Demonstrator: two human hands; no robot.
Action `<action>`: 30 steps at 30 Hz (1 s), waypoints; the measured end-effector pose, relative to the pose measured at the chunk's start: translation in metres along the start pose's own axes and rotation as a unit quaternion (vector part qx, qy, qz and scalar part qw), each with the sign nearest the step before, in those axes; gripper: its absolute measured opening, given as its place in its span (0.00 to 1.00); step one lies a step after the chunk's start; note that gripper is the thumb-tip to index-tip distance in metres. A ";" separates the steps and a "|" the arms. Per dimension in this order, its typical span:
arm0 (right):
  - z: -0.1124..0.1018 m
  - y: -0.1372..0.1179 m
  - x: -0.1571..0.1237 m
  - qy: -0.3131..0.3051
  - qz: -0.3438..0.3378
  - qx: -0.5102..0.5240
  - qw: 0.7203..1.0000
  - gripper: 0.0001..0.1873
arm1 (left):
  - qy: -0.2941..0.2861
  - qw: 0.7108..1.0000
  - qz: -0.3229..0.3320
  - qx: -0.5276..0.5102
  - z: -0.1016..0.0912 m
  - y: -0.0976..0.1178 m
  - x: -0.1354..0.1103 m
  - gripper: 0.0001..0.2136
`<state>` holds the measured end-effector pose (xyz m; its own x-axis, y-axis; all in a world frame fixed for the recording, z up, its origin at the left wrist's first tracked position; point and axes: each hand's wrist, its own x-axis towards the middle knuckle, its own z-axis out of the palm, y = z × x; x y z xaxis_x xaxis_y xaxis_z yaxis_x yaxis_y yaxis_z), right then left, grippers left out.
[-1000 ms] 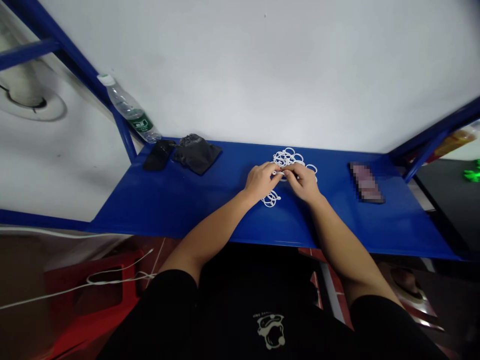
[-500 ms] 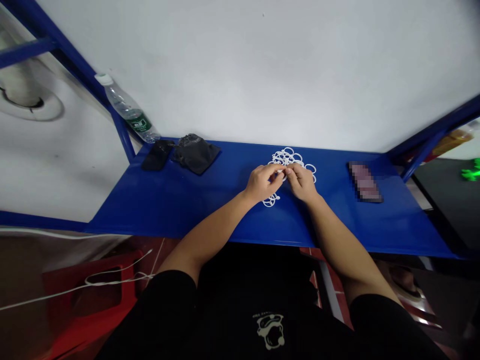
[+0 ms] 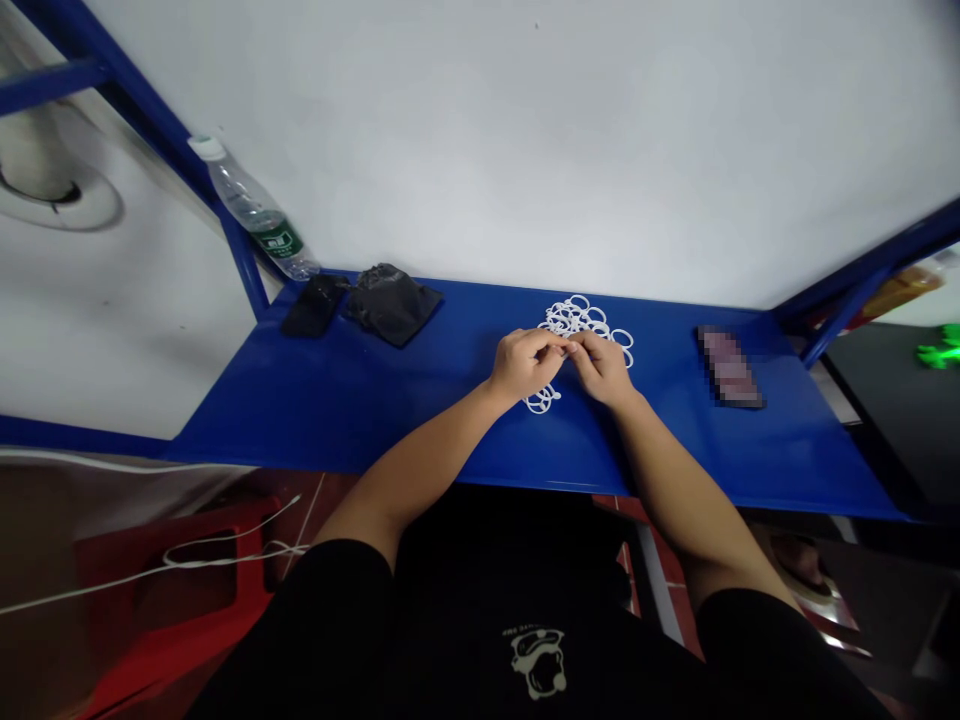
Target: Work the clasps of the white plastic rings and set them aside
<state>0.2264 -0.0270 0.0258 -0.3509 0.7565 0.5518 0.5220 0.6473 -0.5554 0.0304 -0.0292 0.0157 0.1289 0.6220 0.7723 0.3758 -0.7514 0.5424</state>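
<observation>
My left hand (image 3: pixel 525 362) and my right hand (image 3: pixel 604 368) meet over the blue tabletop, fingertips pinched together and touching. Whatever sits between the fingers is too small and covered to make out. Just behind the hands lies a pile of thin white rings (image 3: pixel 589 311), overlapping one another and partly hidden by the fingers. A smaller cluster of white rings (image 3: pixel 541 402) rests in front of my left hand, below its fingers.
A blue metal table (image 3: pixel 360 420) stands against a white wall. To the left are a plastic bottle (image 3: pixel 259 215), a black phone-like object (image 3: pixel 313 306) and a dark drawstring pouch (image 3: pixel 394 305). A blurred-out flat object (image 3: pixel 729 367) lies right. A red stool (image 3: pixel 180 600) stands below left.
The fingers have shifted slightly, and the thumbs and fingertips now press closer together. A white bit that showed between them is covered now. The view has tilted a little.
</observation>
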 end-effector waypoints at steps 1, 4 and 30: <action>0.000 0.000 0.000 -0.002 0.000 0.000 1.000 0.26 | 0.000 1.000 -0.009 -0.011 0.000 0.000 0.000 0.08; 0.000 -0.001 0.000 -0.008 0.007 0.002 1.000 0.26 | -0.007 0.999 -0.037 -0.039 0.001 -0.002 -0.001 0.08; -0.006 0.020 0.004 0.052 0.169 -0.127 0.976 0.20 | -0.434 0.885 -0.096 0.139 -0.019 -0.009 0.011 0.06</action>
<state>0.2401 -0.0115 0.0212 -0.0514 0.9006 0.4316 0.7744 0.3088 -0.5522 0.0112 -0.0199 0.0258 0.6493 0.7577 0.0648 0.6628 -0.6056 0.4404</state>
